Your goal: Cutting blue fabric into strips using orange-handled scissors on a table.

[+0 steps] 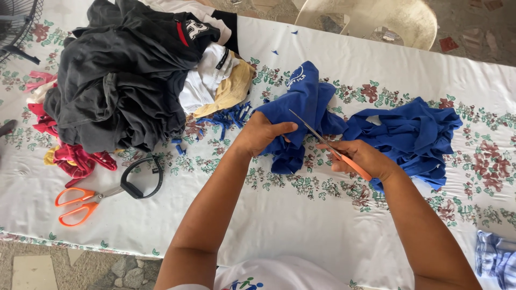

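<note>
On a surface covered with a white flowered cloth, a blue garment lies bunched between and just beyond the two hands, its other half spread to the right. The left hand is closed, gripping a fold of the blue fabric. The right hand is closed around orange-handled scissors, whose blades point up-left over the cloth.
</note>
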